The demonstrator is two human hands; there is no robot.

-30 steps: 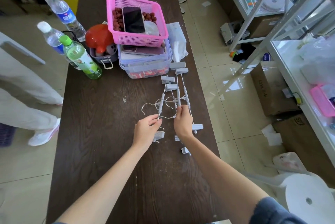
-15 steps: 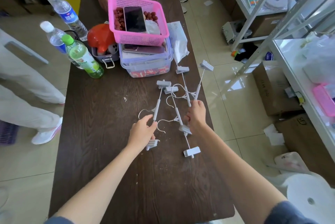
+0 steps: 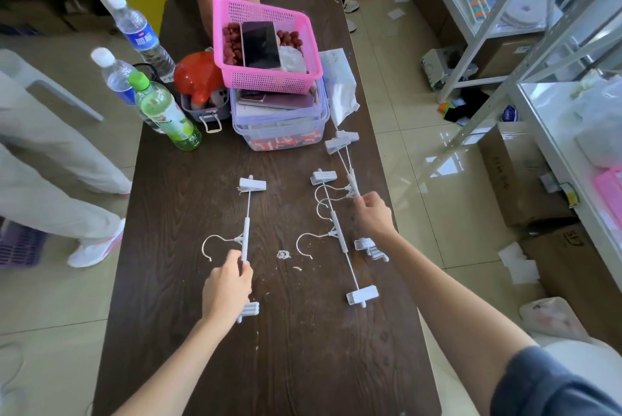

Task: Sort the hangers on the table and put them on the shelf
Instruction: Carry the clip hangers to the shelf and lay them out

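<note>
Hangers got pulled apart since half a second ago: left hand (image 3: 229, 287) now pinches one clip hanger (image 3: 247, 230) by its bar, dragged toward the table's (image 3: 188, 365) left edge. Right hand (image 3: 372, 213) is closed on a bundled pair (image 3: 348, 166) near the right edge. A loose hanger (image 3: 338, 234) lies just left of it, long axis running near-to-far, so right's nearer.

Hangers (image 3: 337, 234) mid-table (image 3: 188, 365), one (image 3: 246, 230) apart at left, basket (image 3: 266, 45) on bin (image 3: 279, 126) behind, bottles (image 3: 161, 109) far-left, shelf (image 3: 555, 132) right.
</note>
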